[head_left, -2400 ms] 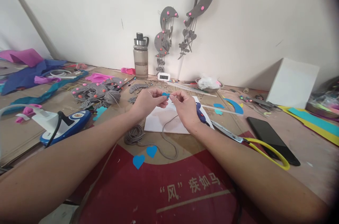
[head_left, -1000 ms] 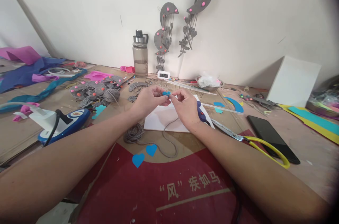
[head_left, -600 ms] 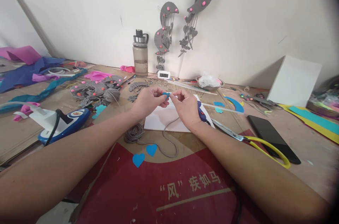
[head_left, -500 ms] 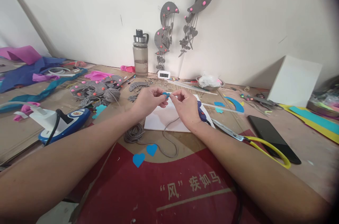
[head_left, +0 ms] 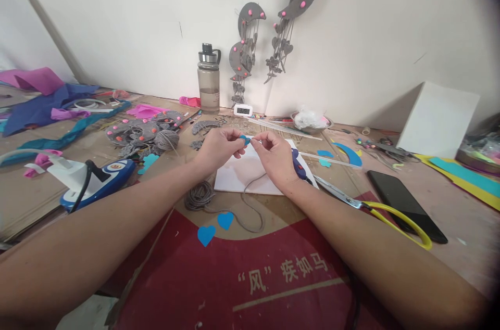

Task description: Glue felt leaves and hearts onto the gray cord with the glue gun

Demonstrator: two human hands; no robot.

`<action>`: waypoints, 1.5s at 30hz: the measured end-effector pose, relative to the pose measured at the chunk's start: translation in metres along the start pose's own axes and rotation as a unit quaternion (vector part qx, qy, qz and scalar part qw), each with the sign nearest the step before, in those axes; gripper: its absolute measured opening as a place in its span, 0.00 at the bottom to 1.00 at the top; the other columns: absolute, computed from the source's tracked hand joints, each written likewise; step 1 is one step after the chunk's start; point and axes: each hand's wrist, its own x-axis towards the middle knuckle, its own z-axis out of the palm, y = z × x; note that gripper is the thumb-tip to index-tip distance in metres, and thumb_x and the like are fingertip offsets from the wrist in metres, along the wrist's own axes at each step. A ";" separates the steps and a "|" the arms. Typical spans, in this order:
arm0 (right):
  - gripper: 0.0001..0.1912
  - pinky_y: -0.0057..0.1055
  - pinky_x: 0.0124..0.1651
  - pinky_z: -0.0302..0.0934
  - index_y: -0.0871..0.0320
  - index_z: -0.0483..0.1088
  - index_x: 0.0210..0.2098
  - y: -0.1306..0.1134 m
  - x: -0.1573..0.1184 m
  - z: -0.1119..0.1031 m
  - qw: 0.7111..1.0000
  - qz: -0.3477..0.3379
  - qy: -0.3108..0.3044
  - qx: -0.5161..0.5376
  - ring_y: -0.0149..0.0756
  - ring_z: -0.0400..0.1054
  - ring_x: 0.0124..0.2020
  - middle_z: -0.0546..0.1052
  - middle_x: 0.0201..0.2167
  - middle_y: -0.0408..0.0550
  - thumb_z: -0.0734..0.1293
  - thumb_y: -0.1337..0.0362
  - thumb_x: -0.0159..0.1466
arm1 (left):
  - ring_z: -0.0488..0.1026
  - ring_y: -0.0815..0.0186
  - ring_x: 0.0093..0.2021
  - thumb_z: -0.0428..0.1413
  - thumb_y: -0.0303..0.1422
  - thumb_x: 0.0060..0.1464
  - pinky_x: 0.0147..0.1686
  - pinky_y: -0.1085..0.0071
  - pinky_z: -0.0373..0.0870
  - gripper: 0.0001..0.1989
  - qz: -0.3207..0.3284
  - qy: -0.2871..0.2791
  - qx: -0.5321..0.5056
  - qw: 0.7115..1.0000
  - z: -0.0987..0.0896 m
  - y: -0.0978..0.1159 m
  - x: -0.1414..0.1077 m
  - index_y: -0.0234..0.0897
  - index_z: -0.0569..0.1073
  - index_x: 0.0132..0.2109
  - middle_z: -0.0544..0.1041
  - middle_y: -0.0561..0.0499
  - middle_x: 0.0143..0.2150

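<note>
Over a white sheet (head_left: 230, 179), both hands meet at a small blue cutout (head_left: 245, 139), partly covered by fingertips. My left hand (head_left: 219, 148) pinches its left side between thumb and finger. Thumb and forefinger of my right hand (head_left: 276, 161) are pressed together at its right edge; whether yarn is pinched there too is hidden. Grey yarn (head_left: 258, 226) curves from beneath the right hand to a loose coil (head_left: 199, 195). Two blue hearts, one nearer (head_left: 206, 235) and one just behind (head_left: 225, 220), lie on the cardboard. A dark blue glue gun (head_left: 300, 166) is partly behind my right wrist.
Yellow-handled scissors (head_left: 398, 226) and a black phone (head_left: 406, 205) lie on the right. At left are a power strip (head_left: 117, 169) and grey felt pieces (head_left: 133, 132) with pink dots. A water bottle (head_left: 209, 83) and a small clock (head_left: 242, 110) stand by the wall.
The whole view has shifted slightly, with things appearing a little further right. Both hands keep nearly the same pinch around the blue cutout.
</note>
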 end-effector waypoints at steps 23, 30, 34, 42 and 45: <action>0.10 0.29 0.32 0.51 0.57 0.69 0.28 0.002 0.000 -0.004 0.999 -0.027 -0.019 -0.001 0.30 0.57 0.26 0.66 0.22 0.40 0.64 0.58 0.62 | 0.69 0.72 0.21 0.56 0.30 0.47 0.24 0.75 0.66 0.06 -0.012 -0.034 0.011 0.999 -0.001 0.006 -0.002 0.31 0.74 0.32 0.74 0.51 0.23; 0.14 0.30 0.34 0.52 0.56 0.67 0.27 0.005 0.001 -0.006 0.989 -0.120 -0.015 -0.082 0.32 0.60 0.29 0.68 0.25 0.43 0.60 0.57 0.66 | 0.69 0.73 0.21 0.56 0.30 0.47 0.23 0.76 0.65 0.05 -0.015 -0.043 0.002 0.999 0.000 0.006 -0.002 0.31 0.74 0.30 0.74 0.51 0.22; 0.15 0.31 0.34 0.52 0.56 0.64 0.26 0.005 0.001 -0.006 0.985 -0.141 -0.012 -0.098 0.32 0.59 0.29 0.67 0.25 0.43 0.59 0.58 0.66 | 0.69 0.73 0.21 0.57 0.30 0.47 0.23 0.75 0.65 0.05 -0.013 -0.052 -0.012 0.998 -0.001 0.005 -0.002 0.31 0.74 0.30 0.75 0.51 0.22; 0.18 0.31 0.33 0.49 0.55 0.55 0.22 0.006 0.002 -0.005 0.979 -0.162 -0.012 -0.124 0.31 0.55 0.27 0.62 0.22 0.41 0.57 0.57 0.68 | 0.68 0.73 0.20 0.56 0.29 0.48 0.24 0.75 0.66 0.05 -0.003 -0.081 -0.023 0.996 -0.001 0.005 -0.003 0.31 0.74 0.29 0.74 0.51 0.22; 0.19 0.31 0.32 0.47 0.55 0.53 0.21 0.005 0.002 -0.006 0.980 -0.153 -0.017 -0.127 0.31 0.54 0.26 0.60 0.21 0.40 0.57 0.57 0.68 | 0.68 0.73 0.20 0.56 0.29 0.48 0.24 0.75 0.66 0.05 0.001 -0.087 -0.026 0.996 -0.001 0.005 -0.003 0.31 0.74 0.29 0.74 0.51 0.22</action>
